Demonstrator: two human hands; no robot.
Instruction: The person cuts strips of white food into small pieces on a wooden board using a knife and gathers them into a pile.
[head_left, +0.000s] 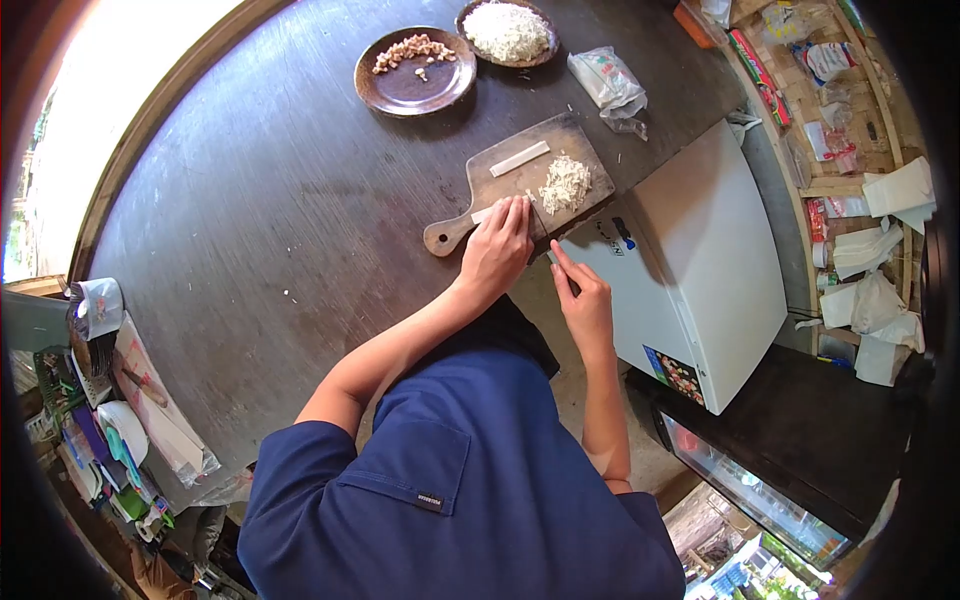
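On the wooden cutting board point(488, 165), my left hand point(500, 245) presses down with its fingers together on a pale strip point(482, 215), only partly visible under them. My right hand point(585, 305) grips a knife point(553, 250), index finger stretched along it. The blade lies close to the left fingertips, at the board's near edge. A heap of finely chopped pale pieces point(566, 184) sits on the board's right part. Another whole pale strip point(520, 158) lies near its far edge.
At the back of the dark table point(300, 200) stand a brown plate with small brownish chunks point(415, 85) and a bowl of white shreds point(508, 32). A plastic bag point(608, 82) lies right of them. Beside the table is a white freezer point(700, 260); another knife point(145, 385) rests far left.
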